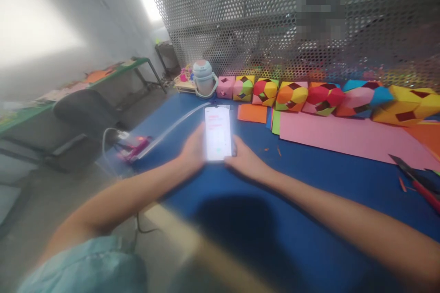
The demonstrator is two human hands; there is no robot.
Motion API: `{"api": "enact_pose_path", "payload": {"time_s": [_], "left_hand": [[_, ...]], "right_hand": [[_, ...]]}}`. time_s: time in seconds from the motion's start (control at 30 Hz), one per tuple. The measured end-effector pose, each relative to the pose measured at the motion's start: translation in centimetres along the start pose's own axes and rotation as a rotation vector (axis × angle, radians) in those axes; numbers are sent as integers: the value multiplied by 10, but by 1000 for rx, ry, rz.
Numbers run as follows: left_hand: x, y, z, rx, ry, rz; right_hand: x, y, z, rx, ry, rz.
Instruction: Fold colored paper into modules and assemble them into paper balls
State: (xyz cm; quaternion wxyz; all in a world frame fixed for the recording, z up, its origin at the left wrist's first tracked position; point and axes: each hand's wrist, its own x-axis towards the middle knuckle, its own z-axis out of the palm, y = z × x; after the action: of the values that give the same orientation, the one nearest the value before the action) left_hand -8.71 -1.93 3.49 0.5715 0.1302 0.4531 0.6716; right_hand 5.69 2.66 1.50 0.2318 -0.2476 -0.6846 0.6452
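A smartphone (218, 133) with a bright, washed-out screen is held upright over the blue tabletop (295, 183). My left hand (193, 147) is closed round its left edge, the fingers mostly hidden behind it. From the other side my right hand (241, 158) grips the lower right edge, thumb near the bottom corner. Beyond the phone lies a small stack of orange paper (252, 113). To its right is a long pink sheet (337, 135) with green and blue paper under its left end.
Several folded paper shapes (292, 96) line the back against a perforated metal screen (223, 13). A white lidded jug (203, 80) stands at the back left. Scissors (414, 183) with a red handle lie at right. A pink glue gun (135, 149) with a cord rests at left, blurred.
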Motion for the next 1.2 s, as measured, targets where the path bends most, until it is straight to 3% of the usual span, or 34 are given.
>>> {"api": "enact_pose_path", "payload": {"time_s": [0.33, 0.5, 0.7, 0.8, 0.97, 1.2], "left_hand": [[-3, -6, 27, 56, 52, 174], [-1, -10, 22, 100, 35, 223], [6, -12, 16, 116, 47, 181], [10, -13, 12, 146, 28, 267], [8, -20, 0, 389, -71, 358], [-8, -33, -9, 670, -152, 493]], "right_hand": [[2, 17, -3, -52, 154, -141], [3, 19, -1, -10, 174, -133], [4, 16, 0, 275, 122, 8], [5, 14, 0, 391, 157, 59], [7, 14, -2, 572, 158, 69], [11, 17, -2, 607, 179, 49]]}}
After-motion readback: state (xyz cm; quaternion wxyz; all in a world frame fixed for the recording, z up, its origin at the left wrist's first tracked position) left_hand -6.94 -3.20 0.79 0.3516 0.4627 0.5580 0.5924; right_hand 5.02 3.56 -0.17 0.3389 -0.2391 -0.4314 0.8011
